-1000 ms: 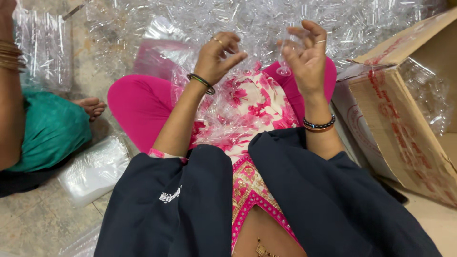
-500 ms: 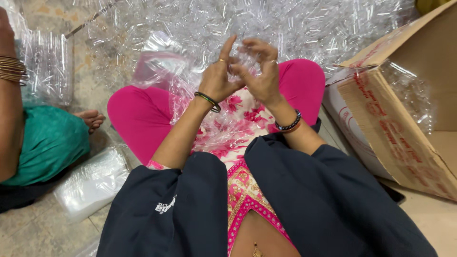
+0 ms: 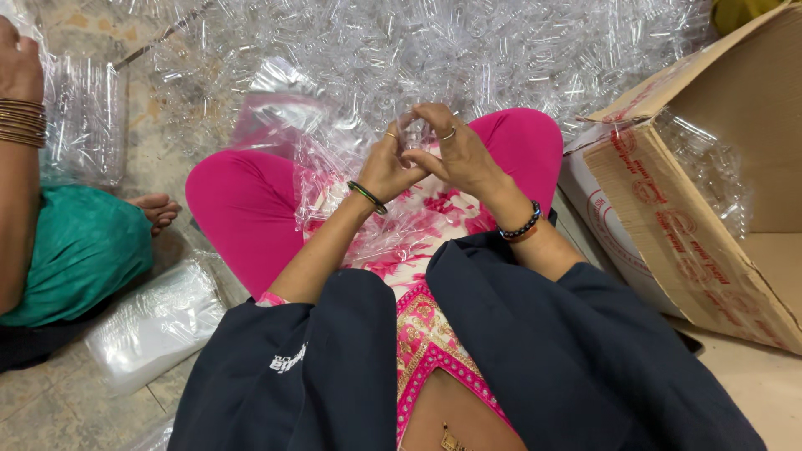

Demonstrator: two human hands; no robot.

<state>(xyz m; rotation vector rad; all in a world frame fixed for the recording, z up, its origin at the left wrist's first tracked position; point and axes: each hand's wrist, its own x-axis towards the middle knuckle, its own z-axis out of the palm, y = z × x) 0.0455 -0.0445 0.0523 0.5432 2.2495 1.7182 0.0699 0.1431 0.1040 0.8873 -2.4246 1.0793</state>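
- Here, left hand (image 3: 391, 167) and right hand (image 3: 458, 152) were pressed together over the lap, fingertips pinching a small clear plastic piece (image 3: 413, 132) between them.
- The piece sat at the fingertips, above a clear plastic bag (image 3: 334, 167) spread on the lap; its exact shape was too small to tell.
- Judgement: to do this well, keep it centred between both thumbs, press evenly, don't crush the thin plastic.
- A heap of clear plastic pieces (image 3: 468, 50) covered the floor ahead.
- An open cardboard box (image 3: 693, 225) lay on its side to the right.
- Another person's arm with bangles (image 3: 18, 125) was at the left, near a filled bag (image 3: 154, 321) on the tiled floor (image 3: 50, 409).
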